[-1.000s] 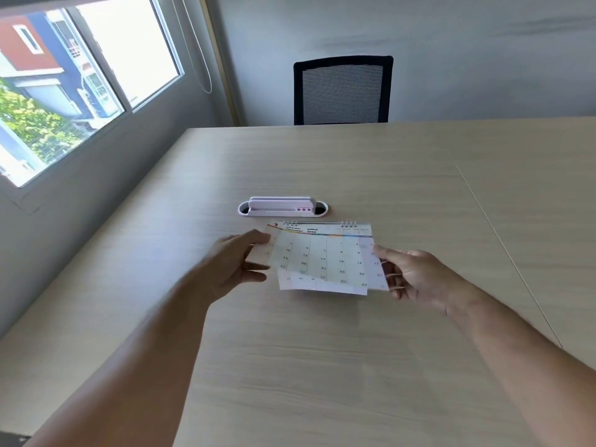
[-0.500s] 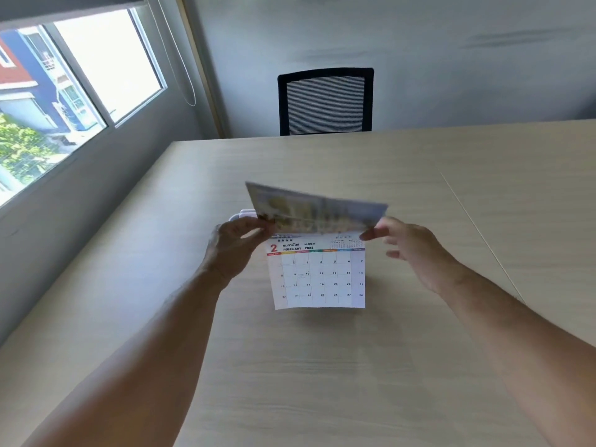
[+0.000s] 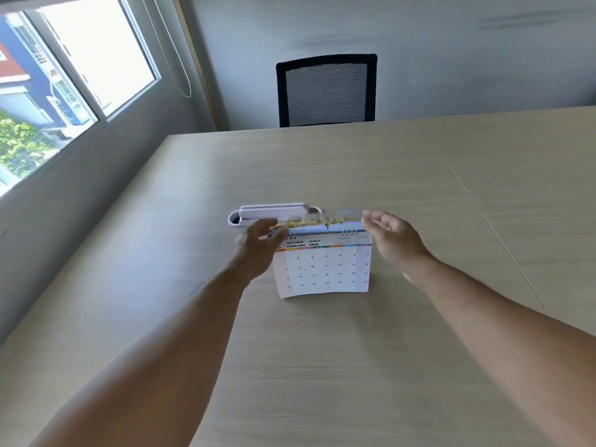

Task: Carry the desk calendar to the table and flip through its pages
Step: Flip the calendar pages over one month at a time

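A white desk calendar (image 3: 322, 269) stands on the light wooden table (image 3: 322, 366), its February page facing me. One page (image 3: 309, 223) is turned over the spiral rings at the top and looks blurred. My left hand (image 3: 258, 250) is at the calendar's top left corner, fingers pinched on the left edge of that turned page. My right hand (image 3: 392, 240) is just right of the top right corner, fingers apart and curled, holding nothing.
A white oval cable port with a raised lid (image 3: 274, 213) sits in the table just behind the calendar. A black mesh chair (image 3: 326, 90) stands at the far edge. A window (image 3: 64, 75) fills the left wall. A seam (image 3: 493, 230) runs across the tabletop on the right.
The January page was lifted from the front by both hands and swung up over the rings, exposing February. My right hand has let go of it and opened.
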The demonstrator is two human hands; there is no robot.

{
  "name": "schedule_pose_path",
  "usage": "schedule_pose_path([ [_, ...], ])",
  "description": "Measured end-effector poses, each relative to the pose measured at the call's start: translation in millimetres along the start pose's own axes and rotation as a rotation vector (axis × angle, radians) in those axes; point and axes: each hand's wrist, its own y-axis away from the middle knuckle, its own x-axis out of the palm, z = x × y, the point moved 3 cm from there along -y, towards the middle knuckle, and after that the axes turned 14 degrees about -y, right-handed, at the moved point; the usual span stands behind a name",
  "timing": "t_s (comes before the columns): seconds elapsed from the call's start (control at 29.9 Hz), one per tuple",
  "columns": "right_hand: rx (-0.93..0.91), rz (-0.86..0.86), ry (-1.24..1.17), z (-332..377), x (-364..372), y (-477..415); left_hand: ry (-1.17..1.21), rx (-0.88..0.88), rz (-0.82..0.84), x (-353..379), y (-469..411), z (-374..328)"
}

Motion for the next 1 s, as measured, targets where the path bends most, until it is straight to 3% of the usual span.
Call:
schedule_pose_path([
  [0.17,0.175,-0.119,0.028,-39,0,13,0.017,-0.23,-0.122,17,25,31],
  [0.3,0.305,-0.057,0.018,-65,10,26,0.028,-0.295,-0.055,48,50,46],
  [0.53,0.285,0.055,0.064,-84,25,38,-0.03,-0.246,-0.057,63,62,46],
  [0.77,0.237,0.051,0.051,-85,30,51,0.046,-0.287,-0.093,59,70,50],
  [1.0,0.157,-0.165,0.063,-85,14,60,-0.009,-0.29,-0.143,51,68,54],
])
